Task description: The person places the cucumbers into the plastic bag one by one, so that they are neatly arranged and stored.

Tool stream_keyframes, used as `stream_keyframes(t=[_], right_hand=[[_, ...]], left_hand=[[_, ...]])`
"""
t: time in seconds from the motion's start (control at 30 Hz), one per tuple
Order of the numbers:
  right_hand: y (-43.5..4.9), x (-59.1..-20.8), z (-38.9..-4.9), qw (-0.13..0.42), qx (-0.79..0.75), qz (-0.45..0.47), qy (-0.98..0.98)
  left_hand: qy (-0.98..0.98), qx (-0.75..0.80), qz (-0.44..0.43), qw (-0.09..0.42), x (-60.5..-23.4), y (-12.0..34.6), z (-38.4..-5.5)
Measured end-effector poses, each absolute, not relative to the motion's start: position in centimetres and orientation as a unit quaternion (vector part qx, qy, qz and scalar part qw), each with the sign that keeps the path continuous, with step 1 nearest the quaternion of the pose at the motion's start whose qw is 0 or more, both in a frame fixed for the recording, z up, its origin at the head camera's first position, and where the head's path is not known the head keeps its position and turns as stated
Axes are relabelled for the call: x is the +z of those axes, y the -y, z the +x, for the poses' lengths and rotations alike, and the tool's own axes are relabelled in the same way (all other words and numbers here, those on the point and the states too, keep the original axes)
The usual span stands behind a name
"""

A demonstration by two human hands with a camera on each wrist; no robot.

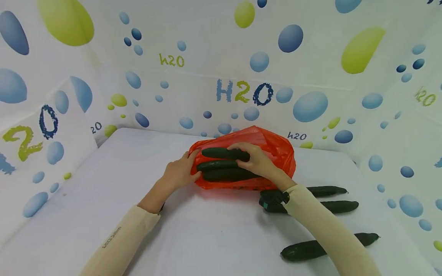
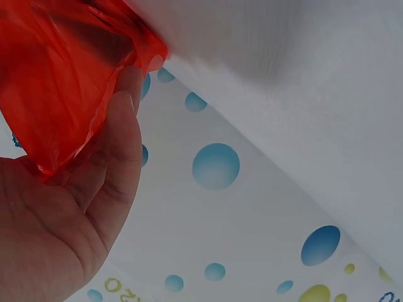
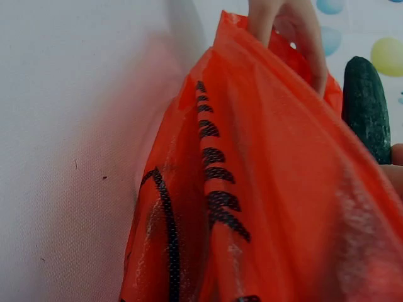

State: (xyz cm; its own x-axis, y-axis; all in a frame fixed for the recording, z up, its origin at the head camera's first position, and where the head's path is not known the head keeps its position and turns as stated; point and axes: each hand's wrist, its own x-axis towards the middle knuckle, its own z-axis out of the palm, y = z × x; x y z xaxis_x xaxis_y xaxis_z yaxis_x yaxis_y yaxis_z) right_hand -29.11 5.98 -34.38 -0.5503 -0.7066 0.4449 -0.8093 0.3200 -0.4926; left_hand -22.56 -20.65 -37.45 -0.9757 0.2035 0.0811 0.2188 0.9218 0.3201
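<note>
A red plastic bag (image 1: 253,135) lies on the white table with its mouth spread toward me. My left hand (image 1: 177,171) grips the bag's left rim; in the left wrist view the fingers (image 2: 123,141) curl along the red film. With my right hand (image 1: 256,160) I hold a dark green cucumber (image 1: 215,153) crosswise at the bag's mouth, thumb and fingers at its right end. Two more cucumbers, an upper one (image 1: 215,165) and a lower one (image 1: 224,175), lie side by side just below it in the bag. The held cucumber (image 3: 365,110) also shows at right in the right wrist view.
Three cucumbers lie on the table at right: one behind (image 1: 328,190), one in the middle (image 1: 340,207) and one in front (image 1: 304,252), partly covered by my right forearm. A patterned white sheet (image 1: 207,76) hangs behind the table (image 1: 207,237) and along its sides.
</note>
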Motion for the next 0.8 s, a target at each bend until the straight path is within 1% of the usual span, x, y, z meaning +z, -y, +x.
stream_keyframes(t=[0.23, 0.47, 0.63, 0.8], right_hand=[[-5.6, -35.3, -29.9, 0.041, 0.314, 0.453, 0.833], [-4.8, -36.2, -29.8, 0.001, 0.275, 0.429, 0.86], [-4.6, -36.8, -30.0, -0.045, 0.262, 0.413, 0.871], [-4.7, -37.0, -30.4, -0.086, 0.297, 0.395, 0.865]], left_hand=[[0.981, -0.161, -0.105, 0.02, -37.2, 20.5, -22.6], [0.981, -0.163, -0.103, 0.012, -37.1, 20.3, -22.4], [0.982, -0.164, -0.098, 0.004, -37.0, 20.3, -22.3], [0.98, -0.168, -0.102, 0.009, -37.1, 20.3, -22.4]])
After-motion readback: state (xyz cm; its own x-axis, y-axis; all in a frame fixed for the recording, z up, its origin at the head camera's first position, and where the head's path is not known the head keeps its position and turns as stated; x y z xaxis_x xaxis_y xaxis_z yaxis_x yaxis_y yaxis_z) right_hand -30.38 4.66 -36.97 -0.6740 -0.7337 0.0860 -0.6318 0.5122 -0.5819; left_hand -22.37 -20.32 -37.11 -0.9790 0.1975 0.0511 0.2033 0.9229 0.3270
